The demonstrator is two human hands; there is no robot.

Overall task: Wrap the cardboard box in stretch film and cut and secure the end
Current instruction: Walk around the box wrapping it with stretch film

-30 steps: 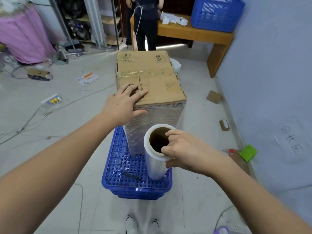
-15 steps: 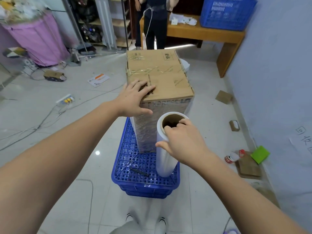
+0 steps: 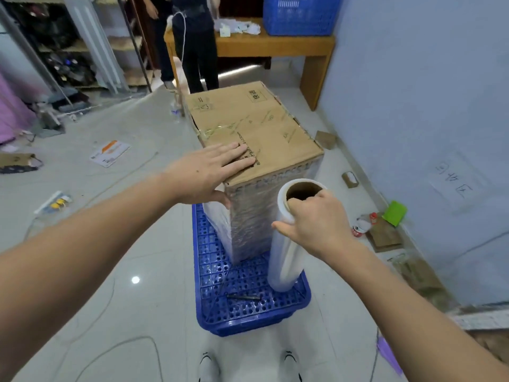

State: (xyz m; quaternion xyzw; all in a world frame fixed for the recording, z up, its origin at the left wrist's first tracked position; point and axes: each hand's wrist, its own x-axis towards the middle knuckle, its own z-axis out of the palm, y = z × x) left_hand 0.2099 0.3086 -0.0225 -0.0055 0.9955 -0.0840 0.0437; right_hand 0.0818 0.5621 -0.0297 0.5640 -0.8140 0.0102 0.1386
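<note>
A tall cardboard box (image 3: 264,130) stands upright on an upturned blue crate (image 3: 248,312); clear stretch film covers its near sides. My left hand (image 3: 209,172) lies flat on the box's top near corner, fingers straight, thumb down the side. A roll of stretch film (image 3: 286,255) stands upright on the crate just right of the box. My right hand (image 3: 316,219) grips the roll's top rim, fingers hooked into the cardboard core. A dark slim tool (image 3: 243,297) lies on the crate in front of the box.
A person (image 3: 192,42) stands behind the box by a wooden table (image 3: 275,45) bearing a blue basket (image 3: 300,15). A grey wall (image 3: 427,106) runs along the right, with cardboard scraps, a can and a green item at its foot. Cables and papers litter the floor at left.
The view has shifted so the box now shows a corner. My left hand flattened on the top; my right hand moved the roll rightward round the box's near side.
</note>
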